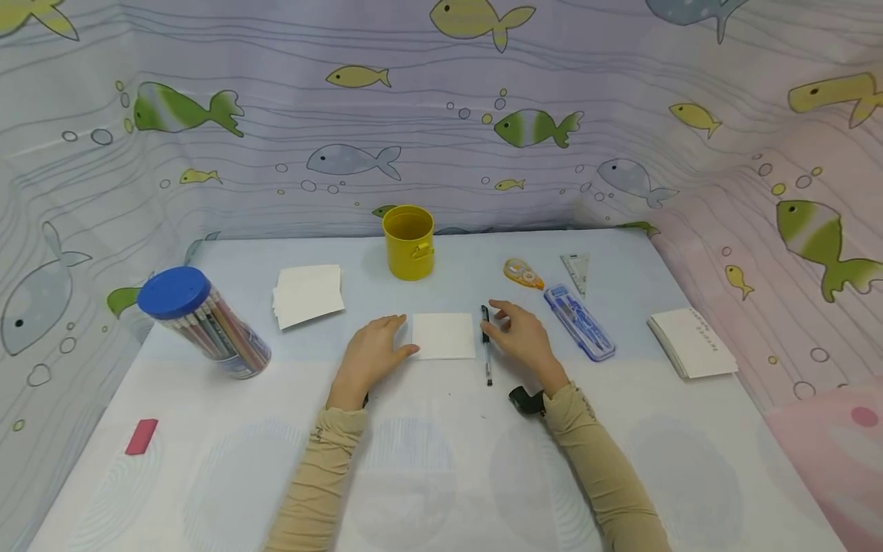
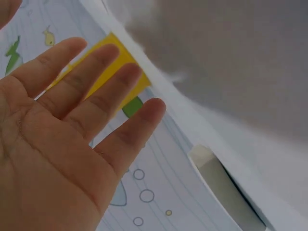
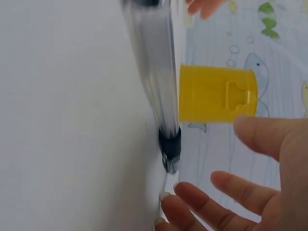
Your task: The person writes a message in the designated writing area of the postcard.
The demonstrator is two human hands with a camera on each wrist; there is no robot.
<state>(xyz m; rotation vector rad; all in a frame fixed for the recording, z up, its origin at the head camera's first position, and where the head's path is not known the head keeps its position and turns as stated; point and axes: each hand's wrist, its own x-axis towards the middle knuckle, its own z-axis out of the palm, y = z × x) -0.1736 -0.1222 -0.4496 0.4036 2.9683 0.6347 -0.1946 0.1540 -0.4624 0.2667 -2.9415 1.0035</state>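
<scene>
The slim black-capped ballpoint pen with a clear barrel (image 1: 486, 343) lies flat on the pale table (image 1: 441, 460), just right of the small square white paper card (image 1: 444, 336), its length running toward and away from the person. It looks light, stiff and smooth, likely to roll; the mid-barrel seems the best place to pinch it. The right hand (image 1: 522, 333) hovers just right of the card, fingers loosely spread, tips at the pen but not closed round it. The left hand (image 1: 372, 353) rests flat at the card's left edge, fingers straight and together. Behind the card stands a yellow plastic cup (image 1: 409, 241)
</scene>
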